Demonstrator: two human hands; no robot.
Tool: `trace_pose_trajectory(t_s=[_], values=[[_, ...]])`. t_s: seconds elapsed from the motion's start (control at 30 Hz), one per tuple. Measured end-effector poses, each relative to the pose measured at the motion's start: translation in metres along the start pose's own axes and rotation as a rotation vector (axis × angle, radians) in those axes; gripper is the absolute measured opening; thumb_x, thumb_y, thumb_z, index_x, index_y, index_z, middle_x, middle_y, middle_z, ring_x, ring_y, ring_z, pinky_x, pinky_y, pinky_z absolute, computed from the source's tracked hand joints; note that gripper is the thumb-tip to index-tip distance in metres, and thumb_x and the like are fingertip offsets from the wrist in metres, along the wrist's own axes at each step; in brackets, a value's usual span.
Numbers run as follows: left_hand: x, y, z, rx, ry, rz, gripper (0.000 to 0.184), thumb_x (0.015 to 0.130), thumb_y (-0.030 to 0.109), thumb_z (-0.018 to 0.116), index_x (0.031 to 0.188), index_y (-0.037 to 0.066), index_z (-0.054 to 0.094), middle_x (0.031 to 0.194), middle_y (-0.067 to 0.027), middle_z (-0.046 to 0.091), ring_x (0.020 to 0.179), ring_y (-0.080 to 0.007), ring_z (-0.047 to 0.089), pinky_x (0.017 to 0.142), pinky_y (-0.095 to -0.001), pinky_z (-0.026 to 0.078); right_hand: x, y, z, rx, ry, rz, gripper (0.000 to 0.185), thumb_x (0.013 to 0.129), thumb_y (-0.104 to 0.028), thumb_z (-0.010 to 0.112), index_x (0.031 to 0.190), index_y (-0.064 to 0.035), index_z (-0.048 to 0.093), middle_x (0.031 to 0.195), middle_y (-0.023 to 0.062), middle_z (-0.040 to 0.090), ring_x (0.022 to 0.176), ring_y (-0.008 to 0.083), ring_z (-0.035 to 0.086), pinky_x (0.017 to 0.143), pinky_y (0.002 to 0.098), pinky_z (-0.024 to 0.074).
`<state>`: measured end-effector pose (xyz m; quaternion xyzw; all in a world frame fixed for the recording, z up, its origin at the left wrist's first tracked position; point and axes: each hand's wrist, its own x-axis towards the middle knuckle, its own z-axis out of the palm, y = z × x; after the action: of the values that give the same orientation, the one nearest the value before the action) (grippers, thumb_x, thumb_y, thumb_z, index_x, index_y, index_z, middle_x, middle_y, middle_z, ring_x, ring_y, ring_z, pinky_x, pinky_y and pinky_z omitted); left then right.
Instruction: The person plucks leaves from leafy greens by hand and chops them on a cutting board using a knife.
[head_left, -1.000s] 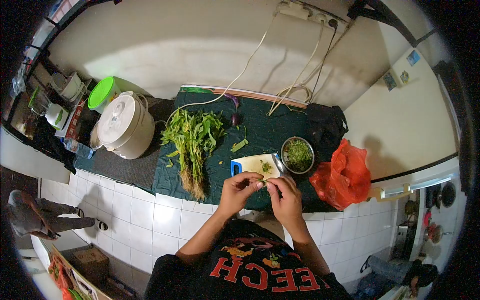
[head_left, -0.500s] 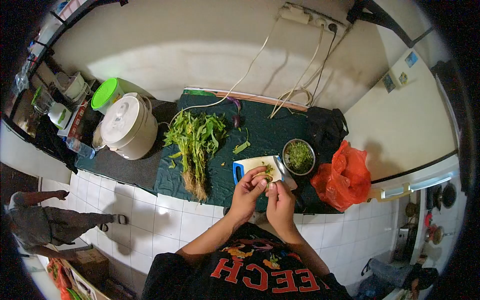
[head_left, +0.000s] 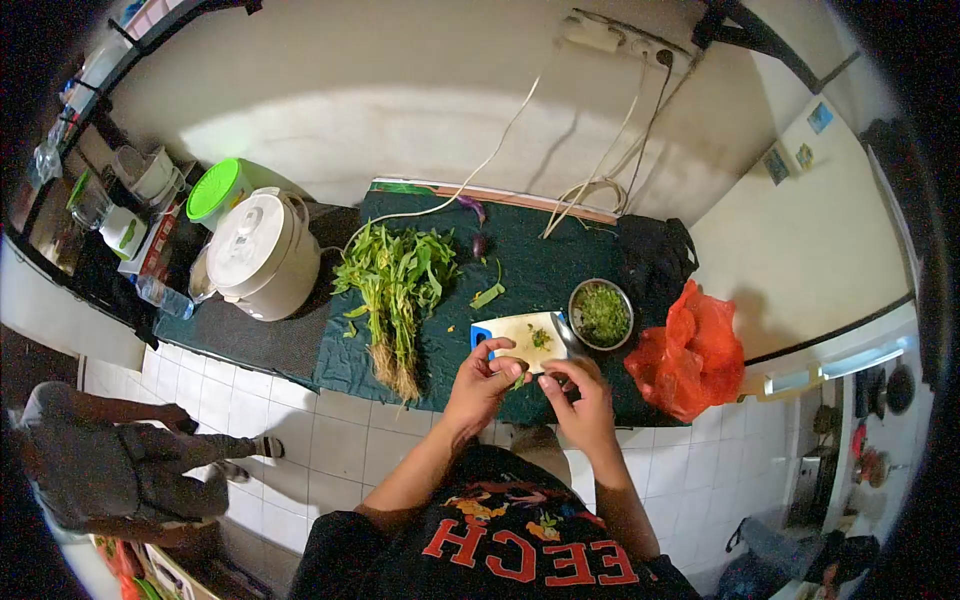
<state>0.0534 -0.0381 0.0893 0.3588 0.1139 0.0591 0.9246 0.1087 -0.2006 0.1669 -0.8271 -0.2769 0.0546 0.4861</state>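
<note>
My left hand pinches a small green piece near the front edge of the table. Beside it, my right hand has its fingers curled, thumb near the fingertips; whether it holds anything is too small to tell. Just beyond both hands lies a white cutting board with a blue handle and green scraps on it. A knife rests at the board's right side. To the right stands a metal bowl of chopped greens.
Leafy greens with roots lie left on the dark cloth. Eggplants are behind. A rice cooker stands far left, a red plastic bag at right. Another person is at lower left; someone else is at lower right.
My hands have moved slightly apart, the green piece staying at my left fingertips. The person at lower left has come further into view, moving rightward.
</note>
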Motion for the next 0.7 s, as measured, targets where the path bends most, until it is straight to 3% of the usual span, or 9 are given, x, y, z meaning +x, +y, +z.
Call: trace_pose_trajectory(t_s=[0.07, 0.13, 0.3, 0.37, 0.4, 0.53, 0.6, 0.67, 0.7], values=[[-0.002, 0.001, 0.000, 0.016, -0.029, -0.024, 0.037, 0.087, 0.005, 0.069, 0.118, 0.002, 0.047, 0.087, -0.0075, 0.068, 0.083, -0.0162, 0.065, 0.082, -0.0279, 0.049, 0.009, 0.000, -0.008, -0.034, -0.028, -0.077, 0.024, 0.087, -0.019, 0.069, 0.106, -0.0046, 0.068, 0.099, 0.0124, 0.065, 0.097, 0.0268, 0.063, 0.085, 0.0349, 0.0488], [-0.002, 0.002, -0.004, 0.034, -0.058, -0.046, 0.035, 0.086, 0.004, 0.071, 0.113, 0.002, 0.049, 0.085, -0.0066, 0.068, 0.081, -0.0147, 0.065, 0.080, -0.0270, 0.049, 0.013, 0.001, -0.015, -0.032, -0.223, -0.176, 0.028, 0.083, -0.019, 0.072, 0.107, -0.0042, 0.068, 0.102, 0.0119, 0.065, 0.099, 0.0275, 0.062, 0.086, 0.0357, 0.0487], [-0.002, 0.003, -0.016, 0.379, -0.110, -0.108, 0.025, 0.081, 0.005, 0.077, 0.095, 0.004, 0.056, 0.083, -0.0023, 0.066, 0.078, -0.0077, 0.061, 0.069, -0.0228, 0.048, 0.008, 0.019, -0.010, -0.052, -0.352, -0.141, 0.025, 0.081, -0.019, 0.073, 0.103, -0.0069, 0.070, 0.097, 0.0092, 0.066, 0.090, 0.0266, 0.064, 0.079, 0.0355, 0.0508], [-0.006, -0.004, -0.022, 0.440, -0.118, -0.130, 0.025, 0.079, 0.006, 0.078, 0.093, 0.005, 0.057, 0.082, -0.0010, 0.065, 0.078, -0.0077, 0.060, 0.071, -0.0228, 0.048, -0.001, 0.022, -0.003, -0.072, -0.285, -0.184, 0.020, 0.079, -0.014, 0.076, 0.097, -0.0056, 0.072, 0.091, 0.0075, 0.066, 0.078, 0.0221, 0.064, 0.068, 0.0316, 0.0505], [-0.007, -0.007, -0.024, 0.503, -0.130, -0.148, 0.025, 0.078, 0.006, 0.080, 0.091, 0.006, 0.059, 0.082, 0.0004, 0.064, 0.078, -0.0078, 0.059, 0.073, -0.0227, 0.047, -0.005, 0.028, -0.001, -0.072, -0.287, -0.184, 0.020, 0.079, -0.014, 0.076, 0.097, -0.0056, 0.072, 0.091, 0.0075, 0.066, 0.078, 0.0221, 0.064, 0.068, 0.0316, 0.0505], [-0.016, -0.020, -0.022, 0.588, -0.164, -0.113, 0.020, 0.083, 0.012, 0.077, 0.093, 0.002, 0.063, 0.083, -0.0017, 0.067, 0.079, -0.0068, 0.060, 0.074, -0.0235, 0.049, -0.019, 0.041, 0.001, -0.188, -0.279, -0.170, 0.015, 0.078, -0.012, 0.075, 0.089, -0.0040, 0.069, 0.088, 0.0071, 0.066, 0.078, 0.0247, 0.064, 0.069, 0.0348, 0.0506], [-0.018, -0.025, -0.021, 0.684, -0.202, -0.086, 0.025, 0.084, 0.016, 0.076, 0.101, 0.001, 0.065, 0.086, -0.0037, 0.070, 0.080, -0.0087, 0.063, 0.075, -0.0255, 0.051, -0.023, 0.048, 0.000, -0.259, -0.277, -0.172, 0.013, 0.082, -0.016, 0.071, 0.089, -0.0059, 0.067, 0.086, 0.0096, 0.063, 0.080, 0.0294, 0.062, 0.071, 0.0382, 0.0513], [-0.022, -0.023, -0.016, 0.933, -0.248, 0.142, 0.032, 0.084, 0.020, 0.076, 0.108, 0.002, 0.066, 0.089, -0.0078, 0.072, 0.081, -0.0155, 0.068, 0.076, -0.0287, 0.052, -0.025, 0.048, -0.001, -0.252, -0.257, -0.163, 0.012, 0.083, -0.016, 0.070, 0.087, -0.0052, 0.066, 0.085, 0.0100, 0.062, 0.080, 0.0300, 0.062, 0.071, 0.0385, 0.0511], [-0.023, -0.024, -0.015, 0.933, -0.246, 0.140, 0.032, 0.084, 0.020, 0.076, 0.108, 0.002, 0.066, 0.089, -0.0078, 0.072, 0.081, -0.0155, 0.068, 0.076, -0.0287, 0.052, -0.026, 0.048, -0.001, -0.249, -0.234, -0.157, 0.012, 0.083, -0.015, 0.068, 0.086, -0.0045, 0.065, 0.083, 0.0104, 0.061, 0.080, 0.0307, 0.062, 0.071, 0.0389, 0.0509]])
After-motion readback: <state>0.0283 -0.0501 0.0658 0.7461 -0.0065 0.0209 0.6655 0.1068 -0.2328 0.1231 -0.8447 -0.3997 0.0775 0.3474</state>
